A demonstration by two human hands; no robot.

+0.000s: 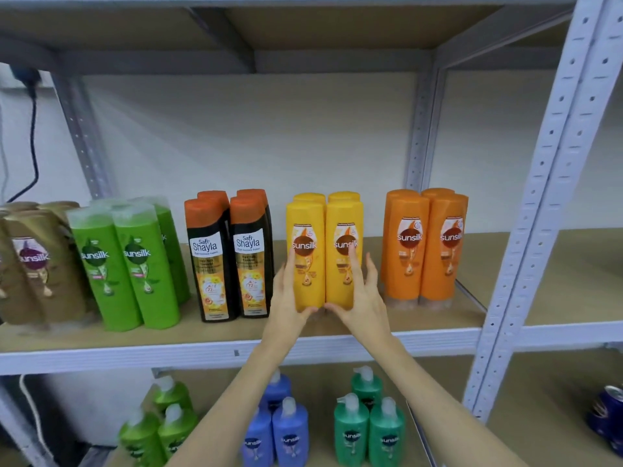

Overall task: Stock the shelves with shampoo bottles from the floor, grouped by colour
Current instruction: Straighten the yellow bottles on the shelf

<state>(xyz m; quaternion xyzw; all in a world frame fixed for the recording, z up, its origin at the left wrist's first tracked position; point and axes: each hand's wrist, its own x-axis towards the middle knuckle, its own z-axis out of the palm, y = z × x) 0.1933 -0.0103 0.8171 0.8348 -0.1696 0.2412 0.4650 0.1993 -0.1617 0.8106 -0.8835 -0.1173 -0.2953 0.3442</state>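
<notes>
Shelving: grey metal shelf (337, 345) with brown board, white wall behind.
Yellow bottles (325, 251): upright at mid-shelf, front pair touching.
Hands: left hand (286, 298) and right hand (362, 298) are pressed against the front pair's lower sides, thumbs beneath, fingers nearly straight.
Neighbours: black bottles (232, 254) just left, orange bottles (424, 244) near right, green bottles (131, 261) and gold bottles (33, 264) further left.
Below: blue pump bottles (279, 429) and green pump bottles (371, 429) are partly hidden by the forearms.
</notes>
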